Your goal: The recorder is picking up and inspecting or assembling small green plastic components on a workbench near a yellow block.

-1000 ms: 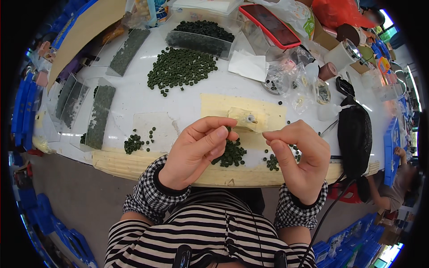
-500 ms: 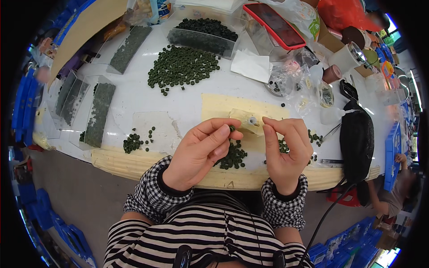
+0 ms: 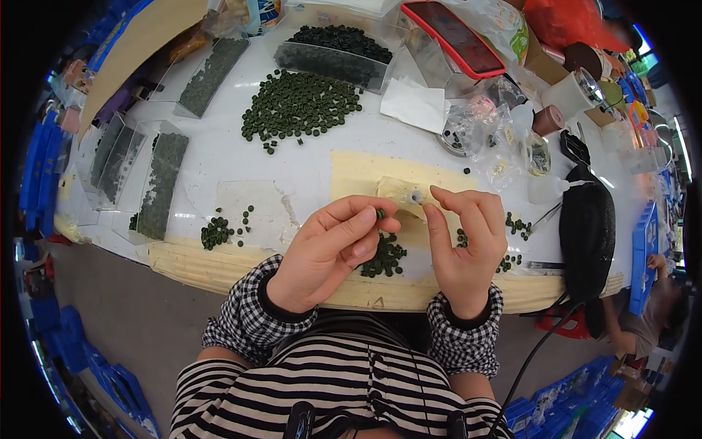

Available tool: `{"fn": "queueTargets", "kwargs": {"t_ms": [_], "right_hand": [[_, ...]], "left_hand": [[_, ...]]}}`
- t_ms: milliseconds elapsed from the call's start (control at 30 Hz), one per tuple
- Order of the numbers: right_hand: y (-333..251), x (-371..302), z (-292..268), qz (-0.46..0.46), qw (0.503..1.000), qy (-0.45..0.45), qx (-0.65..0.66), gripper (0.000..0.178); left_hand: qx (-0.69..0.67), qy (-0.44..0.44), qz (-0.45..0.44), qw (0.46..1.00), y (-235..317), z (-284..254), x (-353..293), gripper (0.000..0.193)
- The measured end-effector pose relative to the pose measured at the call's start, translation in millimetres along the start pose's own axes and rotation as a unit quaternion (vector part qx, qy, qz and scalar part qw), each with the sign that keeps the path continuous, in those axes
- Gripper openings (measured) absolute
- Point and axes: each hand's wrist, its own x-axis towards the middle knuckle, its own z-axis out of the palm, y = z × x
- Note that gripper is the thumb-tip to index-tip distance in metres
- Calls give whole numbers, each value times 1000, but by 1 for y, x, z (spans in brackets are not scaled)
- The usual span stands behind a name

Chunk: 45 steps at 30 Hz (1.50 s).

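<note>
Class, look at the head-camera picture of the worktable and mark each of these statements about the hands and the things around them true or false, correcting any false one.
1. The left hand pinches a small dark green disc at its fingertips. True.
2. The right hand rests flat on the black pouch. False: it is raised at the table's front edge, fingers at a small pale piece.
3. A loose heap of green discs lies on the white tabletop. True.
4. The red-edged phone lies between the hands. False: it lies at the far side.
</note>
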Motion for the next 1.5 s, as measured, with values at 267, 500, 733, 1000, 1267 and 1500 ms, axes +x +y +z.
{"fn": "queueTargets", "kwargs": {"t_ms": [267, 500, 733, 1000, 1267, 1500], "right_hand": [[1, -1, 0, 7, 999, -32, -4, 18], [0, -1, 0, -4, 1000, -7, -8, 19], [0, -1, 1, -2, 1000, -17, -6, 19], [2, -1, 1, -4, 1000, -16, -1, 19], [1, -3, 0, 14, 999, -29, -6, 19], [1, -3, 1, 10, 999, -31, -5, 18]], "left_hand": [[-15, -21, -4, 1000, 0, -2, 0, 28], [-39, -39, -11, 998, 0, -3, -1, 28], [-133, -104, -24, 985, 0, -5, -3, 24], [-58, -47, -26, 997, 9, -2, -3, 24], [-43, 194, 124, 972, 40, -21, 10, 45], [-51, 145, 134, 979, 42, -18, 7, 39]]}}
